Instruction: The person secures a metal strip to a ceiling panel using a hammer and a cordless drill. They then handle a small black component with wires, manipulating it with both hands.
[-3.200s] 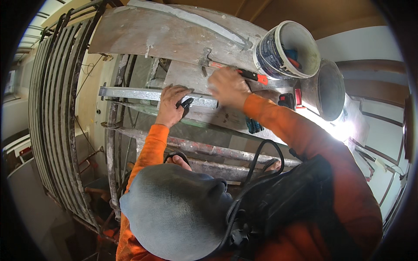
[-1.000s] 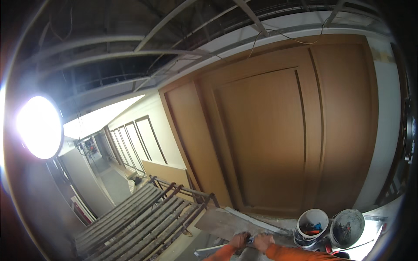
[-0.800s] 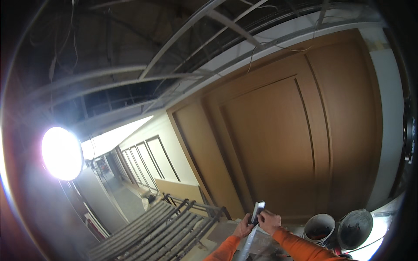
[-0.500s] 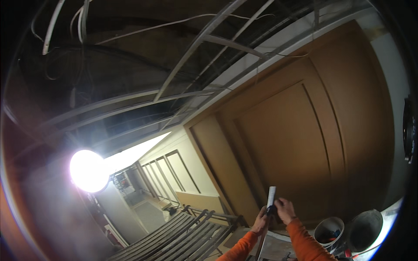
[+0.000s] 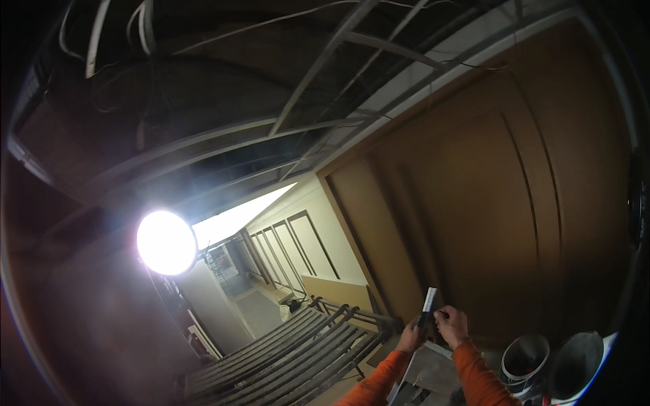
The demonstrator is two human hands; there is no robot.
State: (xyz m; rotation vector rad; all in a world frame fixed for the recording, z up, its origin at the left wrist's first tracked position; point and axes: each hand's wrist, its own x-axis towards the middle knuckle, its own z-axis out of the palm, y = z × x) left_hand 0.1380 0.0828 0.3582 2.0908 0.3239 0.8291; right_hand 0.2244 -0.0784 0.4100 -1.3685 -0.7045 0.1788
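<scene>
Both arms, in orange sleeves, reach in at the lower right before a brown panelled wall. My left hand is closed round a slim stick-like thing, whose white upper end points up and leans slightly right. Below the white end it is dark, and its lower part is hidden by the hand. Close by on the right, my right hand has its fingers curled together beside the dark section. What those fingers pinch, if anything, is too small to tell.
Two buckets, a light-rimmed one and a dark one, stand at lower right. A slatted metal rack lies left of my arms. A bright round lamp glows at left; bare metal ceiling framing hangs overhead.
The whole view has shifted, with the wall and lamp displaced rightward and slightly up. The stick's white end leans further right. My hands stay together around it.
</scene>
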